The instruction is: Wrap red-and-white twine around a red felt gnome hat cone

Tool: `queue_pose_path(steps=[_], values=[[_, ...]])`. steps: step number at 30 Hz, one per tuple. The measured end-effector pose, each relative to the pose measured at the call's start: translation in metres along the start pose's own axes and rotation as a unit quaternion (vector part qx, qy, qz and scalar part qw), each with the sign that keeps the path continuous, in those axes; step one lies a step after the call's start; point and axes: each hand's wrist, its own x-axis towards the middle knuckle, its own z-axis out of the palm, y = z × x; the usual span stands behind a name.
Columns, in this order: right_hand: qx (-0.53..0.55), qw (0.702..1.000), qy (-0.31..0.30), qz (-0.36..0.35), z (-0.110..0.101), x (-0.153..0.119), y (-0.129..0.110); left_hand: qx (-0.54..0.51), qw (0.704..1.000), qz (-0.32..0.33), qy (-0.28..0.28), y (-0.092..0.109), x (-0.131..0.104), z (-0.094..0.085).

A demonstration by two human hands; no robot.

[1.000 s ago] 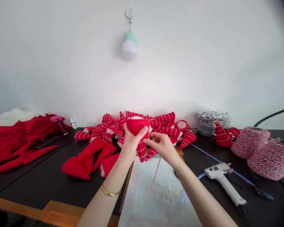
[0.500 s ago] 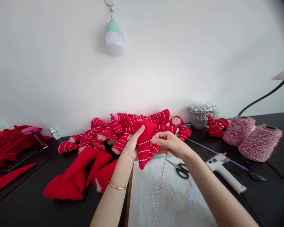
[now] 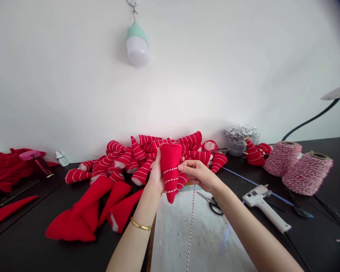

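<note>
Two hands hold one red felt cone [image 3: 170, 172] point-down above the near edge of the grey work mat [image 3: 204, 241]: left hand [image 3: 155, 175] wrapped around its back with fingers closed on it, right hand [image 3: 197, 173] pinching red-and-white twine [image 3: 190, 223] against the cone's side, the twine trailing down over the mat. Behind the cone lies a pile of twine-wrapped cones [image 3: 147, 155], plain red cones [image 3: 93, 207] to the left; scissors [image 3: 212, 204], glue gun [image 3: 265, 207] and two twine spools [image 3: 299, 168] to the right on the black table [image 3: 31, 245]

Red cone [image 3: 170, 170] now more upright between the hands [image 3: 200, 174].
</note>
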Motion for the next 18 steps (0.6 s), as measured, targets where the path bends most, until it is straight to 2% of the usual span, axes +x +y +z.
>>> queue_pose_path(steps=[4,9,18], values=[[0.027,1.000,-0.003,-0.010,0.0035,0.0017,0.0020,-0.018,0.999,-0.015,-0.025,-0.0016,0.0025,-0.0031],[0.050,0.999,-0.005,-0.003,0.0034,0.0021,0.0024,-0.018,0.999,0.014,-0.042,-0.0018,0.0063,-0.0078],[0.002,0.999,0.036,-0.010,0.0065,0.0060,0.0108,-0.023,0.999,0.010,-0.047,-0.0096,0.0086,-0.0037]])
